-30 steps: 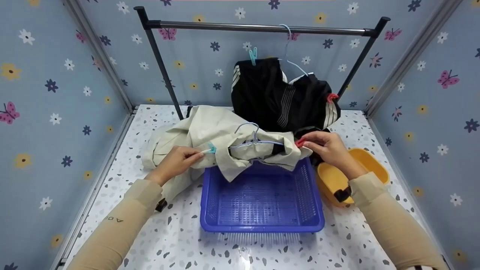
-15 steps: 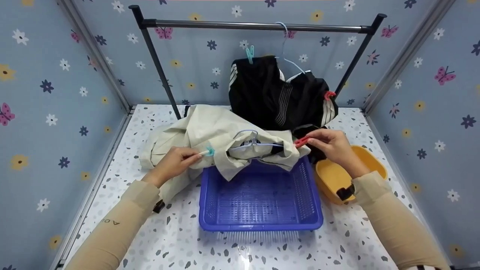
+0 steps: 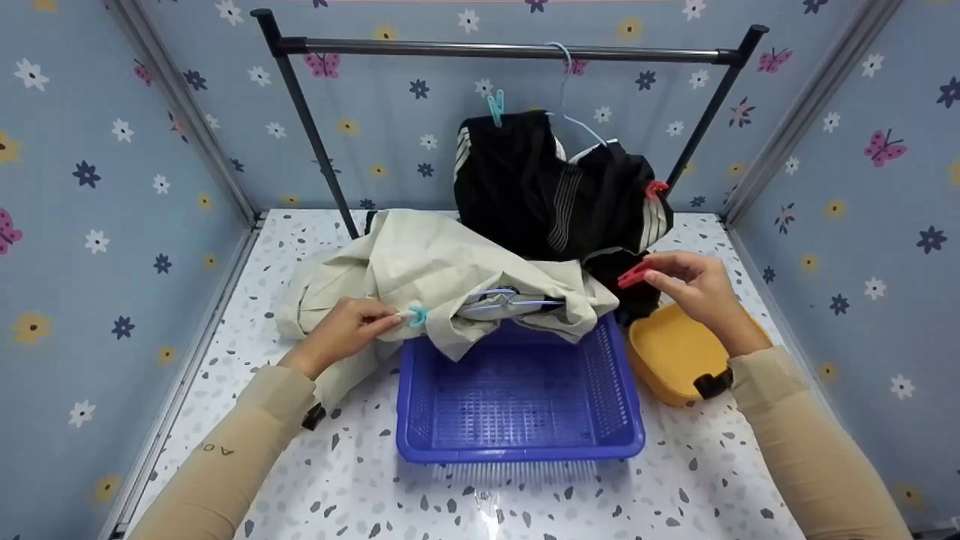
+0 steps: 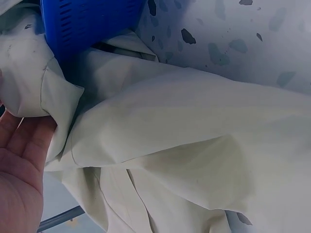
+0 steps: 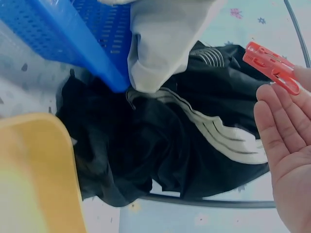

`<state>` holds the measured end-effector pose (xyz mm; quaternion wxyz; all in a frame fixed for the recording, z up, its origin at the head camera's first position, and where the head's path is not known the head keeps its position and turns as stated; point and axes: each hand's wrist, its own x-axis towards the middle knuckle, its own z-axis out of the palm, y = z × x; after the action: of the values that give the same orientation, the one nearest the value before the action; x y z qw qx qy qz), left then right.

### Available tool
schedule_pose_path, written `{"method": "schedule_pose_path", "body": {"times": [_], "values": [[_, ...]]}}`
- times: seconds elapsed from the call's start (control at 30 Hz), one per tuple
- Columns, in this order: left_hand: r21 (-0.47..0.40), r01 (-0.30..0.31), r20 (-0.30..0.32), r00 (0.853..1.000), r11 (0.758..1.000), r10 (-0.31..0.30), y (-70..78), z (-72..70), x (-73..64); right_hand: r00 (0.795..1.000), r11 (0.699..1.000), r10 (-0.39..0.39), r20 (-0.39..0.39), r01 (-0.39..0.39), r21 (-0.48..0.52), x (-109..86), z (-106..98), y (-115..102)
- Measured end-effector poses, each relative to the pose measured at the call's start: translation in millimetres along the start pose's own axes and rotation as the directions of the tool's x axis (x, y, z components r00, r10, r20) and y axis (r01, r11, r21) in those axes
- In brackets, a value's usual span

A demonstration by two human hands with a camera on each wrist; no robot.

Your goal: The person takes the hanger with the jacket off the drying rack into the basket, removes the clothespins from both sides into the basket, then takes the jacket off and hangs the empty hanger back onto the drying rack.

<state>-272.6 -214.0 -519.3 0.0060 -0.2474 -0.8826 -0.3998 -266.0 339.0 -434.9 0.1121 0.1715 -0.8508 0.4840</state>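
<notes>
A beige jacket lies bunched across the far rim of a blue basket, with a pale blue hanger in its neck opening. My left hand pinches the jacket's shoulder beside a teal clothespin; in the left wrist view, the jacket's fold covers the fingertips. Between thumb and forefinger, my right hand holds a red clothespin, apart from the jacket. Its other fingers are extended in the right wrist view.
A black striped garment hangs behind on a hanger from the dark rack, carrying another teal clothespin and another red one. A yellow container stands right of the basket on the speckled table. Patterned walls enclose the table.
My right hand has moved right, taking the red clothespin off the jacket's right shoulder. The hanger's hook has tipped down toward the jacket. My left hand has stayed nearly in place.
</notes>
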Motion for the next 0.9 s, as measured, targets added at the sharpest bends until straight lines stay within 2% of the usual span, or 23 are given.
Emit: {"method": "schedule_pose_path", "body": {"times": [0.13,0.33,0.63,0.9], "values": [[-0.007,-0.019,0.005,1.000,1.000,0.020,-0.6,1.0,-1.9,0.999,0.999,0.023,-0.027,-0.022,0.031,-4.0,-9,3],[-0.005,-0.056,0.005,0.998,0.998,0.056,-1.3,1.2,-4.5,0.992,0.994,0.108,-0.070,-0.107,0.010,-11.0,-24,15],[0.025,-0.087,0.004,0.996,0.996,0.087,-5.1,-0.8,-7.2,0.976,0.976,0.216,-0.019,-0.215,0.031,-17.8,-40,53],[0.015,-0.094,0.006,0.996,0.996,0.093,-3.9,2.9,-6.8,0.958,0.952,0.285,0.037,-0.278,-0.129,-28.7,-49,79]]}}
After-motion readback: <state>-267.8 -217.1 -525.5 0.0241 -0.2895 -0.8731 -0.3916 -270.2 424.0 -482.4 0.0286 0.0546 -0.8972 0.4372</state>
